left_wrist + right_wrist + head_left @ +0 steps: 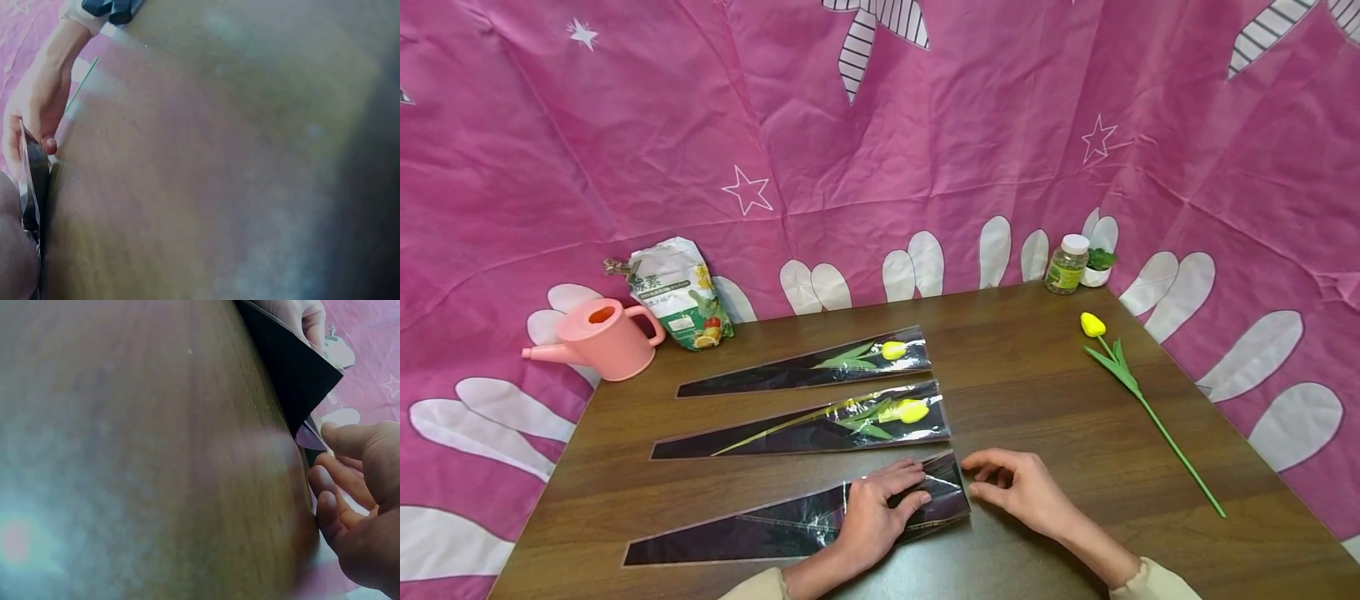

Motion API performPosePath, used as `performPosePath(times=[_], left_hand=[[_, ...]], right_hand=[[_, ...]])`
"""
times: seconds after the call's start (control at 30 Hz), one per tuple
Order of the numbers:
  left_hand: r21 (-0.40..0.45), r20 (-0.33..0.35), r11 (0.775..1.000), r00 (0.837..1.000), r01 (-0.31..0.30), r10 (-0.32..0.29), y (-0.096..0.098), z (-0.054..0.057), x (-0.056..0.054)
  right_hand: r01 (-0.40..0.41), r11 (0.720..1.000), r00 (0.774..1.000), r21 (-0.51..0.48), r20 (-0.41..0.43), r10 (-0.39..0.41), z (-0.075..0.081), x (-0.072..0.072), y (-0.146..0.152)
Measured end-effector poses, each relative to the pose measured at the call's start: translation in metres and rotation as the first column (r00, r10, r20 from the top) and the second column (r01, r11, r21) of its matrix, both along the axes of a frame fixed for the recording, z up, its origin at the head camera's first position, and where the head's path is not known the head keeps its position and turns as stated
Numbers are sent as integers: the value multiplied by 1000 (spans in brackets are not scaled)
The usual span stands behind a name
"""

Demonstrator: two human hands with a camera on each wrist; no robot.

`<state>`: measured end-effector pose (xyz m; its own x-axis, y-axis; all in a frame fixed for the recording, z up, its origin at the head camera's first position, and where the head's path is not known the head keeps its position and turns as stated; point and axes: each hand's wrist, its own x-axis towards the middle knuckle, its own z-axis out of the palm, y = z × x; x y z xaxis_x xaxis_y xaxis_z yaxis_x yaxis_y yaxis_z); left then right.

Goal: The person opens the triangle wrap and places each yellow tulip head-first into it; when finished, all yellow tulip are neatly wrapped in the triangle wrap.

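My left hand (pixel 880 512) lies over the nearest flower sleeve (pixel 700 537), a long tapering black sleeve with a clear front, its fingers spread on the film. My right hand (pixel 1022 487) is at the wide right end of that sleeve, fingers bent and thumb apart from the forefinger. In the right wrist view, the thumb and fingertips of the right hand (pixel 369 487) are right at the film edge, beside a raised black corner (pixel 294 369). No flower shows in this sleeve. Behind it lie two sleeves (pixel 685 450) (pixel 722 384), each holding a yellow tulip.
A loose yellow tulip (pixel 1138 396) with a long green stem lies on the right of the wooden table (pixel 1022 367). At the back left stand a pink watering can (pixel 617 346) and a printed bag (pixel 681 296). A white-lidded jar (pixel 1066 271) and small potted plant (pixel 1099 267) stand back right.
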<state>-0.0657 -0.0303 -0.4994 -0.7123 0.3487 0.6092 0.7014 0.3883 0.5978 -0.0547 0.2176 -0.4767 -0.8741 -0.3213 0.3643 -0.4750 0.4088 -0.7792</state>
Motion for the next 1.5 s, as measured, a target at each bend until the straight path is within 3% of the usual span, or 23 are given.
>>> performPosePath(times=[0.2, 0.47, 0.63, 0.77, 0.93, 1.07, 1.2, 1.37, 1.5], left_hand=[[-1, 10, 1000, 1000, -9, 9, -1, 0, 1], [51, -63, 999, 998, 17, -14, -2, -1, 2], [65, -95, 997, 995, 43, -37, -2, -1, 1], [54, -79, 998, 996, 40, -35, -2, 0, 1], [-23, 6, 999, 999, 45, -45, -5, 1, 2], [-117, 81, 989, 993, 91, -82, -11, 3, 3], [-237, 69, 964, 991, 124, -110, -19, 5, 4], [-387, 34, 916, 994, 107, -102, -31, 8, 6], [-426, 35, 897, 993, 115, -110, -36, 8, 6]], right_hand=[[20, 1000, 998, 9, 66, -21, -1, -2, -6], [58, 998, 984, 26, 166, -62, 3, -10, -13], [66, 998, 982, 11, 179, -67, 4, -12, -16], [66, 998, 984, 4, 167, -66, 4, -12, -17], [72, 997, 984, 12, 160, -73, 4, -11, -17], [83, 996, 983, 21, 164, -85, 4, -11, -17], [95, 995, 980, 18, 171, -97, 4, -12, -17], [115, 993, 979, 20, 168, -117, 3, -11, -16], [121, 992, 981, 26, 151, -124, 3, -11, -15]])
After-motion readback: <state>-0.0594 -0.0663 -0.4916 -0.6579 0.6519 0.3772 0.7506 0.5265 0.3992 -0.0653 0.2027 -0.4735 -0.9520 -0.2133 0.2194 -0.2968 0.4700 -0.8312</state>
